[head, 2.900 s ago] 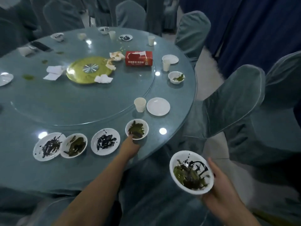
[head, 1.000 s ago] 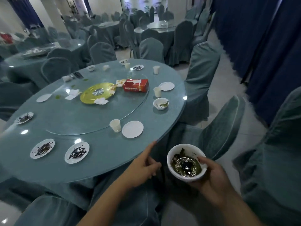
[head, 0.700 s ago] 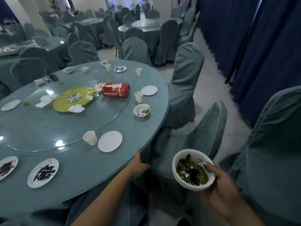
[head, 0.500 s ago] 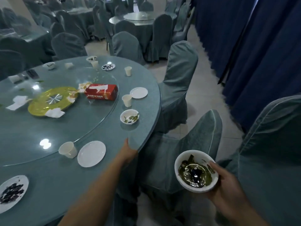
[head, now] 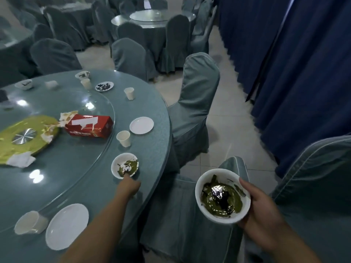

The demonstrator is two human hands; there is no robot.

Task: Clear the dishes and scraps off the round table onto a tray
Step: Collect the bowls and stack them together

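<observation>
Right against the left fingers (head: 127,179), the small bowl (head: 123,164).

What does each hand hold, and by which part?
The right hand holds the white bowl of green scraps by its right side, thumb over the rim. The left hand touches the near rim of the small bowl; a grip cannot be told.

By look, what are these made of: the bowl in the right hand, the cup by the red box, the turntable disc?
Bowl: probably glazed white ceramic, possibly melamine; it has a glossy wall and a thick rim.
Cup: likely disposable paper or thin plastic; it is matte, off-white and tapered.
Turntable disc: clear glass; the cloth shows through it, lamp reflections are sharp and the edge is visible.
</observation>
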